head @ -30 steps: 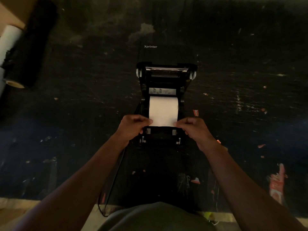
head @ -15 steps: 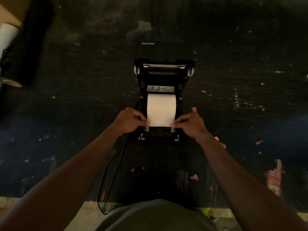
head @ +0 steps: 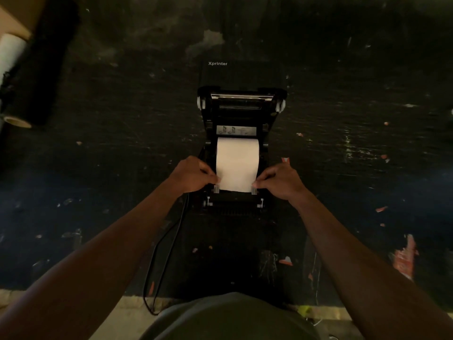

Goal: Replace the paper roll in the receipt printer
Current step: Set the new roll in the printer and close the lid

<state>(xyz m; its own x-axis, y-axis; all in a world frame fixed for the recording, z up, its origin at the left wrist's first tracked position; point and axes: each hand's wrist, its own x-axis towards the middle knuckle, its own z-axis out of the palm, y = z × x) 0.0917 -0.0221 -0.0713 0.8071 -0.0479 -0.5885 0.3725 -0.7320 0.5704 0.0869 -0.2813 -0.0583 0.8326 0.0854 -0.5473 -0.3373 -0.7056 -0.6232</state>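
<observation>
A black receipt printer (head: 241, 114) stands in the middle of a dark table with its lid swung open away from me; the lid reads "Xprinter". A white paper roll (head: 237, 163) lies in the open bay, its loose end drawn toward me. My left hand (head: 193, 175) pinches the left edge of the paper near its free end. My right hand (head: 279, 179) pinches the right edge at the same height. The paper's end lies between two small grey guides at the printer's front.
The black, scratched table (head: 355, 155) is littered with small paper scraps. A black cable (head: 157, 253) runs from the printer's left side to the near edge. At the far left lie a large black roll (head: 41, 62) and a white paper roll (head: 11, 52).
The camera view shifted slightly. Both hands keep their pinch on the paper edges, with the free end staying near the front guides.
</observation>
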